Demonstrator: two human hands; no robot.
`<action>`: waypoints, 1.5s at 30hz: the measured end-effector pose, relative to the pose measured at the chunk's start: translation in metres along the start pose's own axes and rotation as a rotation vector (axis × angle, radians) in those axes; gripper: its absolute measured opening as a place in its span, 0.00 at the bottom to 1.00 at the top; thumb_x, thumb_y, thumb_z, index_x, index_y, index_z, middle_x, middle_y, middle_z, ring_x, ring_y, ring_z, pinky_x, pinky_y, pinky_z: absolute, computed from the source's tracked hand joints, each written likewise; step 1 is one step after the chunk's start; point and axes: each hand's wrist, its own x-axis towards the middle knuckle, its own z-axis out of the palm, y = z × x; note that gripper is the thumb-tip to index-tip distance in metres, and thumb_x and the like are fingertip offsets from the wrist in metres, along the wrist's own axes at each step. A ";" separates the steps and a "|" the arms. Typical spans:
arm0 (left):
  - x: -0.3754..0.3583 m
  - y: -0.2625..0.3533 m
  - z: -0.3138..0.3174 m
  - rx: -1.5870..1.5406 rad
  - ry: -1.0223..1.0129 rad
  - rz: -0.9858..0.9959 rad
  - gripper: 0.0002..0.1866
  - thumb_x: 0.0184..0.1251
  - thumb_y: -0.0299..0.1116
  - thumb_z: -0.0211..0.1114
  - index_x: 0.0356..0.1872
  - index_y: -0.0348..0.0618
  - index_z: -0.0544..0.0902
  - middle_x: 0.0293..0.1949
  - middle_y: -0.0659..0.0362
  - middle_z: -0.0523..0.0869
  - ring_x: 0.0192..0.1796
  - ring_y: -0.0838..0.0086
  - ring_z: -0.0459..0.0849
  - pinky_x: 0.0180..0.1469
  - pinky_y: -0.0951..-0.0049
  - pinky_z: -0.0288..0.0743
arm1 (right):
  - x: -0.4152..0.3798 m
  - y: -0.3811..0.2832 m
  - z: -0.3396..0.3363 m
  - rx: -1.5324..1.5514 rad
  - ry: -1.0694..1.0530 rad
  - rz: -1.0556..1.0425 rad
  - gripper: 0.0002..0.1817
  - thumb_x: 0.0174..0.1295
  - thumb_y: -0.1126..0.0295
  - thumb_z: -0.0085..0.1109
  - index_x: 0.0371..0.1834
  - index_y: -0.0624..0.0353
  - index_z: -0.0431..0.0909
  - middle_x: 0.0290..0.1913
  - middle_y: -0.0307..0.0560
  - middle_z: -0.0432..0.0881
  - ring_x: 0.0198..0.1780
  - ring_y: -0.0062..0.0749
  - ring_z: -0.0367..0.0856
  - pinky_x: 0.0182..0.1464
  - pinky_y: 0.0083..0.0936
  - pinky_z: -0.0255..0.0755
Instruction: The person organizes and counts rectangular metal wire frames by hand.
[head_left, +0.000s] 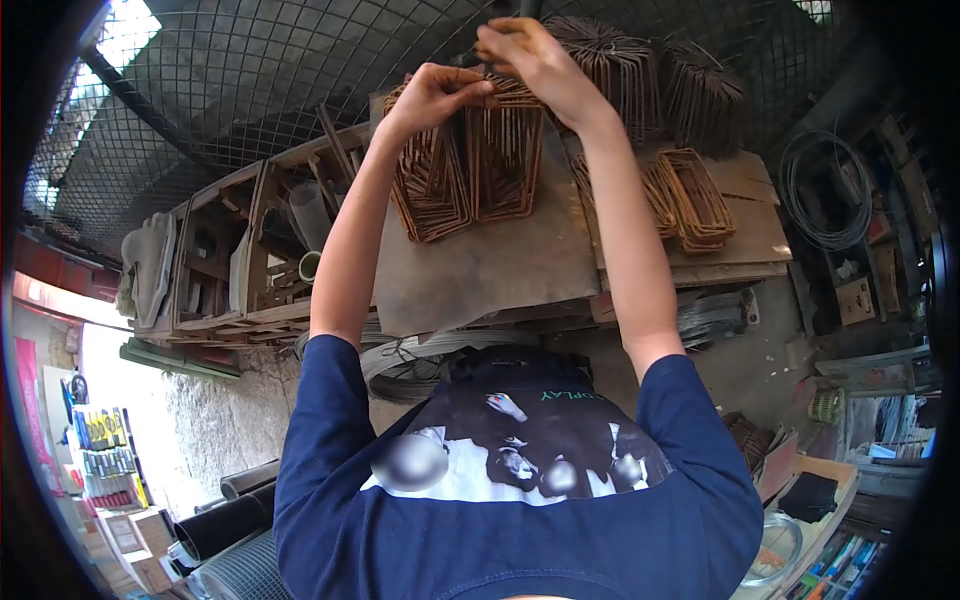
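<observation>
Two bundles of rusty rectangular wire frames [505, 165] stand side by side on a brown board [480, 275]. At their top edge is my left hand [440, 98], its thumb and fingers pinched together; what they hold, if anything, is too small to name. Just right of it and slightly higher, my right hand [530, 62] has its fingers bent and drawn together near the top of the frames. Whether anything is between them cannot be made out.
More rusty frames [697, 200] lie on the board's right part, with dark bundles [605, 75] behind. Wire mesh [290, 60] rises at the back. Wooden crates [215, 250] stand left; coiled wire [825, 190] hangs right, and more coils [400, 365] lie below the table.
</observation>
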 end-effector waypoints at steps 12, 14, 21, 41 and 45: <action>0.001 -0.004 -0.003 -0.204 0.041 -0.071 0.12 0.61 0.33 0.70 0.38 0.33 0.84 0.34 0.54 0.88 0.39 0.74 0.87 0.45 0.75 0.83 | -0.137 0.089 -0.132 -1.126 0.001 0.919 0.67 0.36 0.33 0.72 0.71 0.70 0.51 0.62 0.75 0.67 0.67 0.54 0.67 0.63 0.42 0.70; 0.001 -0.007 -0.003 -0.224 0.034 -0.064 0.12 0.60 0.33 0.70 0.38 0.33 0.84 0.34 0.54 0.88 0.39 0.74 0.87 0.45 0.75 0.83 | -0.140 0.087 -0.133 -0.993 0.041 0.988 0.68 0.37 0.35 0.73 0.72 0.71 0.46 0.62 0.75 0.68 0.64 0.53 0.71 0.63 0.37 0.69; -0.001 -0.011 -0.003 -0.184 0.022 -0.020 0.13 0.62 0.34 0.69 0.37 0.33 0.83 0.34 0.54 0.88 0.40 0.75 0.87 0.46 0.76 0.81 | -0.159 0.094 -0.119 -1.024 0.330 0.767 0.54 0.43 0.49 0.76 0.67 0.65 0.54 0.55 0.72 0.74 0.59 0.57 0.74 0.60 0.43 0.70; -0.003 -0.002 -0.001 -0.224 0.009 -0.030 0.12 0.60 0.34 0.71 0.35 0.33 0.84 0.31 0.56 0.88 0.37 0.80 0.86 0.42 0.81 0.79 | -0.027 -0.097 -0.110 -0.296 0.323 -0.145 0.41 0.49 0.59 0.73 0.61 0.67 0.60 0.56 0.60 0.72 0.58 0.38 0.74 0.60 0.30 0.69; -0.003 0.003 0.000 -0.239 0.021 -0.031 0.12 0.60 0.33 0.71 0.35 0.32 0.84 0.32 0.56 0.88 0.36 0.80 0.86 0.42 0.81 0.79 | -0.008 -0.098 -0.088 -0.393 0.185 -0.139 0.44 0.46 0.57 0.76 0.61 0.68 0.61 0.57 0.62 0.72 0.57 0.38 0.74 0.57 0.29 0.71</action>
